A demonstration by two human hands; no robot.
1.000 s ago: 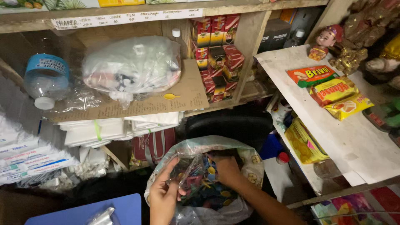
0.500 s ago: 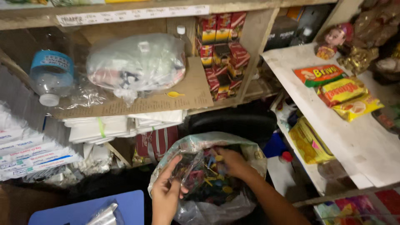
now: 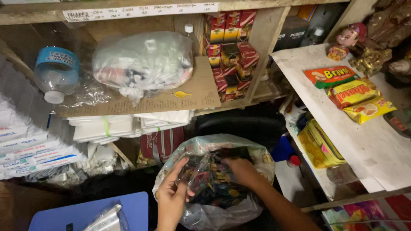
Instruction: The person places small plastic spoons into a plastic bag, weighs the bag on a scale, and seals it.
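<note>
Two hands at a clear bag [image 3: 214,179], low in the middle, under the cardboard-lined shelf [image 3: 201,92] and in front of a black chair back [image 3: 239,124]. Bag open at the top, full of small colourful pieces [image 3: 209,184]. Left hand [image 3: 173,196] raised from below, wrist bent, fingers pinched together on the bag's near rim, thumb pressing the plastic. Right hand [image 3: 242,171] reaching in from the right, forearm slanting up from the lower edge, fingers curled down into the contents; cannot tell whether that grip is closed on anything, fingertips hidden in the pieces. Above on the shelf, a larger stuffed plastic sack [image 3: 143,64], then a stack of red cartons [image 3: 231,55], then a clear bottle [image 3: 55,72] lying on its side. Right, on a white shelf [image 3: 342,128], three snack packs [image 3: 351,92]. Bottom left, a blue board [image 3: 85,209]. Smallest, a yellow spoon [image 3: 182,94] on the cardboard.
</note>
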